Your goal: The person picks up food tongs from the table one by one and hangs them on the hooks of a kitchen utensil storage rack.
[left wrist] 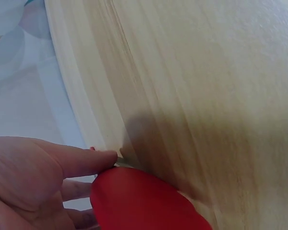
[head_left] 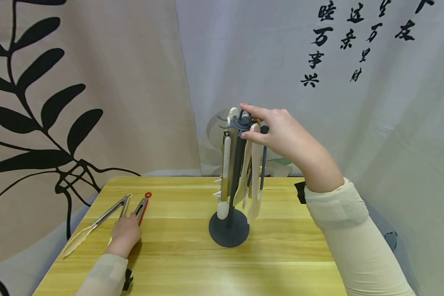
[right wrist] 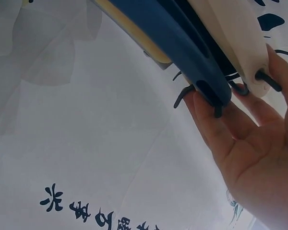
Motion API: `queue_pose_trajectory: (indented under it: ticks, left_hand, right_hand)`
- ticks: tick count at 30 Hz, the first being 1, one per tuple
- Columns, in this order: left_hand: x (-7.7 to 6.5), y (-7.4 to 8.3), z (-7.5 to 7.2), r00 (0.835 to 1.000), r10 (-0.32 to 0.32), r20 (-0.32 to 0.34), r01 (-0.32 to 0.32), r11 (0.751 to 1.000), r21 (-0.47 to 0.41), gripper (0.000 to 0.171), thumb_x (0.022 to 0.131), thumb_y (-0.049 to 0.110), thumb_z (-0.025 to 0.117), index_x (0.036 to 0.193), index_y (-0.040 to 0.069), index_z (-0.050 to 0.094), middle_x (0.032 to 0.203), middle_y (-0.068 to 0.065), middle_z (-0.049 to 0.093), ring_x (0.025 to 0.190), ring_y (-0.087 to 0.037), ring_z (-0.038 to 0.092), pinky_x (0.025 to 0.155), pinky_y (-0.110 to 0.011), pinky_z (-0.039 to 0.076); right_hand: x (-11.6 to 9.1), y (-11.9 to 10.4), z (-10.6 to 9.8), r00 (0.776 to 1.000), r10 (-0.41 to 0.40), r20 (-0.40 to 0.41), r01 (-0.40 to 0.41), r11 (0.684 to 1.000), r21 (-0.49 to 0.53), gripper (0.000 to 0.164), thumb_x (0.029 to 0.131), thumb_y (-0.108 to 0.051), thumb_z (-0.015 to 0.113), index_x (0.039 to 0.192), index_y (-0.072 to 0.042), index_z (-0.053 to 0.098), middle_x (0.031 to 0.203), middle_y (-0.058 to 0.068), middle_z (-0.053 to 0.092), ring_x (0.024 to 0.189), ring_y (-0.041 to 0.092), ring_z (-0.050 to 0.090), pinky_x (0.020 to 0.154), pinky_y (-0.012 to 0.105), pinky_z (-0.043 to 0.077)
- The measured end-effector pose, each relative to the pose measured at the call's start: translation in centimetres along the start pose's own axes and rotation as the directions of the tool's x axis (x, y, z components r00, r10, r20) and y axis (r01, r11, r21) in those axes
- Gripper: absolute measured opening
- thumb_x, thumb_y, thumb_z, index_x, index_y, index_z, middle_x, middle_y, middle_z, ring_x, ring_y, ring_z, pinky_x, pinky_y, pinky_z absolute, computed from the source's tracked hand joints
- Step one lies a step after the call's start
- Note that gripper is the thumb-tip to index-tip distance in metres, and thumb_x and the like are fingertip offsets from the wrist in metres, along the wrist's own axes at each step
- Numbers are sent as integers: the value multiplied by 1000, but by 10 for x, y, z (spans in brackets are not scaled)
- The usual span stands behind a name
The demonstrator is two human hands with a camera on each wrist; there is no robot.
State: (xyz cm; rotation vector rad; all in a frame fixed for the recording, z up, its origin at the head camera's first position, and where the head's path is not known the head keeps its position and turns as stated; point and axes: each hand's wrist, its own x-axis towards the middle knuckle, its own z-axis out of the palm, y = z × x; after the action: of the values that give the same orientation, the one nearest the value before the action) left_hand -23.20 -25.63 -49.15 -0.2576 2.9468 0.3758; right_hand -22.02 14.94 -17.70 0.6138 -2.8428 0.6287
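Note:
My left hand [head_left: 126,234] grips a pair of red-tipped metal tongs [head_left: 143,207] low over the table's left side. Up close in the left wrist view, thumb and fingers pinch beside a red tong tip [left wrist: 139,201]. Left of that hand, cream-tipped tongs [head_left: 75,241] lie spread apart. My right hand [head_left: 283,131] holds the hooked top of a dark utensil stand [head_left: 229,232], index finger over its top and thumb lower in front. Cream utensils [head_left: 256,164] hang around its post. The right wrist view has a blue handle [right wrist: 182,52] and a cream handle [right wrist: 235,43] hanging by the fingers.
The stand's round base rests on a light wooden table [head_left: 285,246]. Close behind the table's back edge hangs a pale cloth backdrop [head_left: 133,102] with black leaves and writing.

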Motion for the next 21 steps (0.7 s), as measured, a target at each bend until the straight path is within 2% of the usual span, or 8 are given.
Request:
queue_pose_trajectory:
  ticks: [8,12,21]
  left_hand:
    - [0,4,-3,1000,-1,-2,1,1000,-18,43,89,-2,46,130,-12,41,100,-38,50,87,-51,54,62,-54,50]
    - [1,5,-2,999,19,-45,-20,999,-34,48,88,1,47,134,-12,38,102,-39,49,87,-52,54,62,-55,50]
    - [0,8,-1,989,69,-130,-78,995,-61,62,88,13,55,140,-11,31,106,-39,48,92,-51,53,68,-58,48]
  right_hand:
    - [0,0,0,1000,1,3,-1,1000,-5,68,89,-38,65,147,-38,29,96,4,58,71,22,45,75,35,39]
    - [0,0,1,1000,6,2,-6,1000,-6,68,88,-39,65,147,-39,29,96,4,58,74,22,46,77,36,39]
    - [0,-1,0,1000,9,-3,-9,1000,-13,68,89,-38,65,147,-39,30,92,5,57,68,22,44,74,35,38]
